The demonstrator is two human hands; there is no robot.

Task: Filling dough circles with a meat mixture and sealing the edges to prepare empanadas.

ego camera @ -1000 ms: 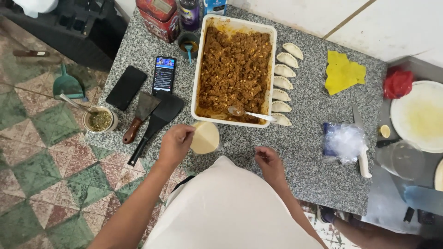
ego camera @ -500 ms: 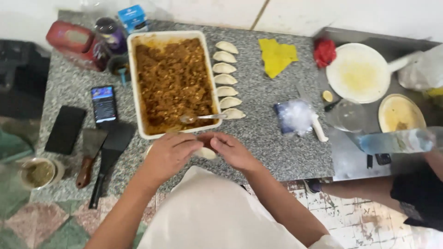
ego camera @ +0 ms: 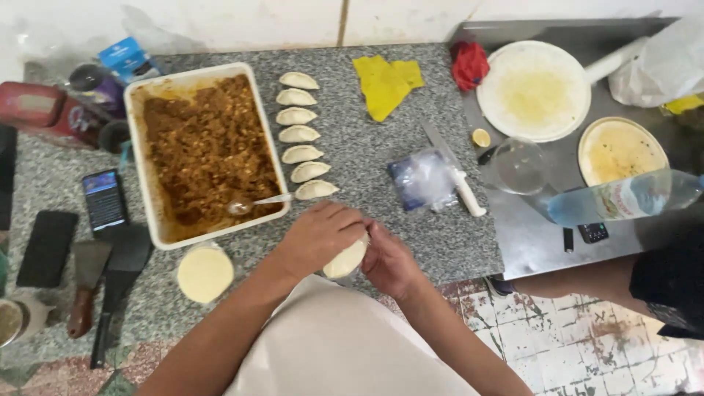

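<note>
Both my hands meet at the counter's front edge around a folded round of pale dough [ego camera: 346, 258]. My left hand [ego camera: 317, 235] covers its top and my right hand [ego camera: 389, 260] pinches its right side. A stack of dough rounds [ego camera: 205, 273] lies to the left of my left forearm. Behind my hands stands a white rectangular tray [ego camera: 139, 176] of brown minced filling with a spoon [ego camera: 257, 203] resting in it. A column of several folded pastries [ego camera: 302, 134] lies on the granite beside the tray.
Two phones [ego camera: 103, 200], a spatula [ego camera: 117, 282] and a scraper lie at the left. A yellow cloth [ego camera: 386, 84], a white-handled knife [ego camera: 458, 183] and a plastic bag [ego camera: 424, 178] sit mid-counter. Plates, a glass lid and a water bottle [ego camera: 623, 196] are on the right. Another person's arm [ego camera: 587, 282] reaches in.
My left hand brought a dough round from beside the tray to the front edge, my right hand joined it, and both now close on the folded dough. The view shifted right.
</note>
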